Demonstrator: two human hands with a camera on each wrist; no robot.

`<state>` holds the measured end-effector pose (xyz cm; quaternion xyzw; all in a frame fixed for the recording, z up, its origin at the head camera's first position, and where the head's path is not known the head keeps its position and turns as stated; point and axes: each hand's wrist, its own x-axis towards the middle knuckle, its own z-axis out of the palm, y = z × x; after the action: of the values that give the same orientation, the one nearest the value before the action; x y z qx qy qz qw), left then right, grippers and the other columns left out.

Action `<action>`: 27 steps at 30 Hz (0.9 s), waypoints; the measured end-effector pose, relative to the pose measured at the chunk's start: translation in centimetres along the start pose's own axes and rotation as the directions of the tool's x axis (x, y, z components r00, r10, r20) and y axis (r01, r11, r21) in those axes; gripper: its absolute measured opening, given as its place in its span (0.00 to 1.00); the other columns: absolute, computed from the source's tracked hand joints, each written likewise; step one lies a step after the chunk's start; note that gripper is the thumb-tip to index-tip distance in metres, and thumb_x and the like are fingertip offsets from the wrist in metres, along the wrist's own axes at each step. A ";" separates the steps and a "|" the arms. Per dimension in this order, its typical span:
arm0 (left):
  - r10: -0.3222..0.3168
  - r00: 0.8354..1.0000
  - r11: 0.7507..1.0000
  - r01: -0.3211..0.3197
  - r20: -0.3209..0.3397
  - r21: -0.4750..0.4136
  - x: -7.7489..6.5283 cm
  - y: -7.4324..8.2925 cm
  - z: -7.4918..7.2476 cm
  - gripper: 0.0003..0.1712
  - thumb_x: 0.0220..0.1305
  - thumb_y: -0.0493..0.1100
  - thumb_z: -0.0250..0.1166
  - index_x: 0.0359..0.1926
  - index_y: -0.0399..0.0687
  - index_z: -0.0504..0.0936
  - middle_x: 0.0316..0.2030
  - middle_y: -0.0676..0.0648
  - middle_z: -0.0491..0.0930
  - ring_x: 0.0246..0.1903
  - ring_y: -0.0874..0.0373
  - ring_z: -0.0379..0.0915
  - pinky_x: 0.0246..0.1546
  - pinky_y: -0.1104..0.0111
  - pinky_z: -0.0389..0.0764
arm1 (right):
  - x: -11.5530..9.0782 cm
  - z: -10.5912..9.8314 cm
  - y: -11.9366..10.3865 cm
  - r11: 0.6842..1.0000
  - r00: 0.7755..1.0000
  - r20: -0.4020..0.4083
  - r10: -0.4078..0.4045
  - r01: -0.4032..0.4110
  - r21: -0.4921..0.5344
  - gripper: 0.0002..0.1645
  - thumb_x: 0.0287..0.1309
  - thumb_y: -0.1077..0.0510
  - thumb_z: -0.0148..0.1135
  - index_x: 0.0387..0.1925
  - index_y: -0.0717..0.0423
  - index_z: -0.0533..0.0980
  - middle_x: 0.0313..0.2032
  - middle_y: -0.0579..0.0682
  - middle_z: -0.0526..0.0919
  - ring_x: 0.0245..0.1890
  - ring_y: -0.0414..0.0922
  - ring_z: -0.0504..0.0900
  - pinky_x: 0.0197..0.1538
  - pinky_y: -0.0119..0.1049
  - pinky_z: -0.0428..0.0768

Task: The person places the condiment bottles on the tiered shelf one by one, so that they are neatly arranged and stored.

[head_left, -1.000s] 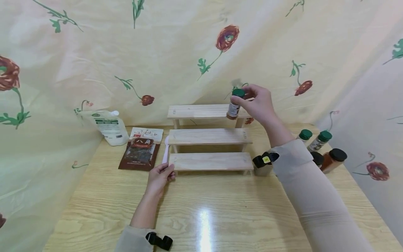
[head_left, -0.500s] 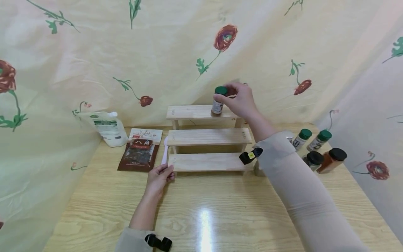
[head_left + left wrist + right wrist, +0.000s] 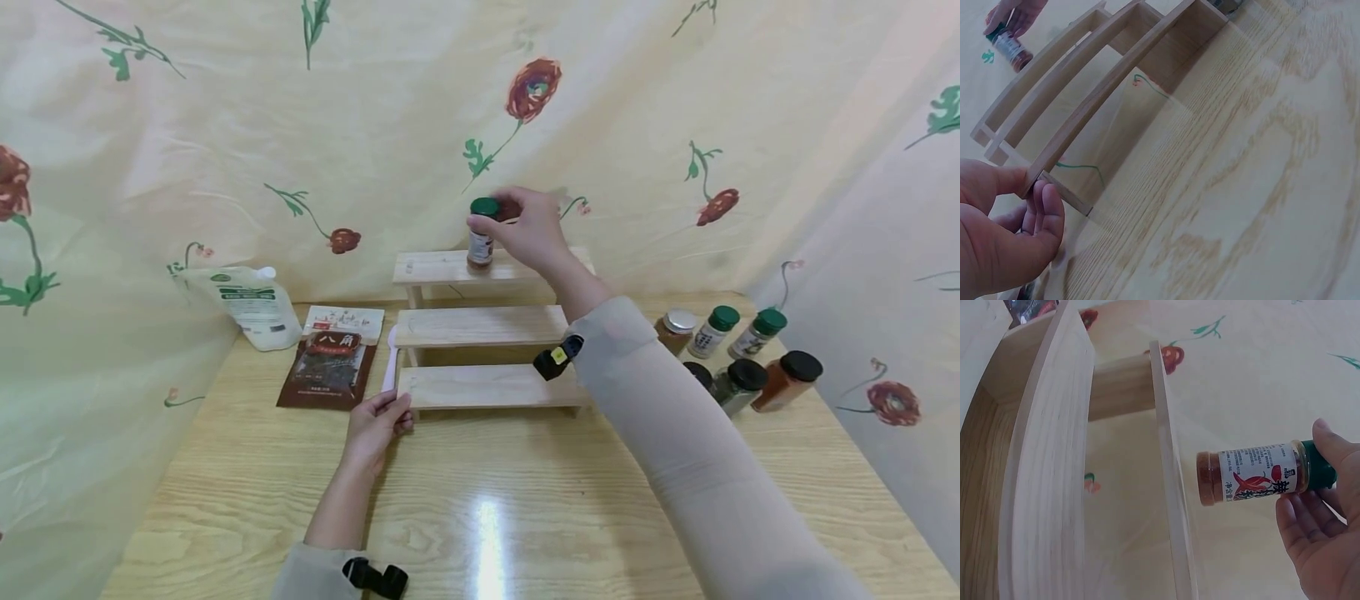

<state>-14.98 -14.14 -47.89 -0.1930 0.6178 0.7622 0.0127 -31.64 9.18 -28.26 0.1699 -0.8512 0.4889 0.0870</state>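
A three-step wooden rack (image 3: 480, 327) stands on the table against the floral cloth. My left hand (image 3: 372, 432) pinches the left end of its lowest step between thumb and curled fingers, as the left wrist view shows. By its green cap, my right hand (image 3: 534, 232) grips a small spice jar (image 3: 480, 248) close over the top step, left of its middle. In the right wrist view the spice jar (image 3: 1257, 472) has reddish-brown contents and a white label with red chillies. Its base points toward the top step's edge.
Left of the rack lie a lilac spoon (image 3: 391, 367), a brown star anise packet (image 3: 330, 358) and a white spouted pouch (image 3: 262, 308). Several spice jars with green, black and silver lids, including an orange-brown one (image 3: 783, 383), stand at the table's right.
My right hand has carried the spice jar leftward along the top step, from its right end to left of the middle. The left hand has kept its grip on the rack.
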 end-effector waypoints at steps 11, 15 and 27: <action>-0.018 1.000 1.000 0.018 -0.003 0.020 0.2 0.1 0.1 0.25 0.70 0.34 0.65 0.62 0.21 0.70 0.30 0.48 0.81 0.27 0.63 0.79 0.29 0.77 0.84 | 1.6 3.1 -1.2 0.999 0.999 0.046 0.016 -0.017 0.038 0.25 0.59 0.44 0.73 0.51 0.54 0.80 0.44 0.48 0.83 0.44 0.42 0.81 0.47 0.33 0.84; -0.021 1.000 1.000 0.021 -0.007 0.016 0.3 0.1 0.0 0.24 0.71 0.33 0.64 0.61 0.22 0.71 0.30 0.48 0.81 0.27 0.62 0.79 0.28 0.77 0.84 | 2.0 4.0 -1.6 0.998 0.998 0.062 0.029 -0.033 0.055 0.25 0.60 0.44 0.73 0.52 0.54 0.80 0.45 0.49 0.83 0.44 0.42 0.81 0.47 0.33 0.84; -0.009 1.000 1.000 0.009 0.004 0.016 0.5 -0.2 -0.2 0.25 0.70 0.33 0.64 0.62 0.22 0.70 0.30 0.48 0.81 0.27 0.62 0.80 0.30 0.76 0.85 | 2.3 6.3 -1.2 0.997 0.992 0.110 -0.063 0.068 -0.037 0.26 0.60 0.45 0.73 0.55 0.53 0.77 0.44 0.48 0.82 0.43 0.41 0.80 0.49 0.32 0.83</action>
<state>-15.30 -14.35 -48.28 -0.1942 0.6231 0.7575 0.0190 -33.18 2.72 -29.77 0.2224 -0.8584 0.4583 0.0600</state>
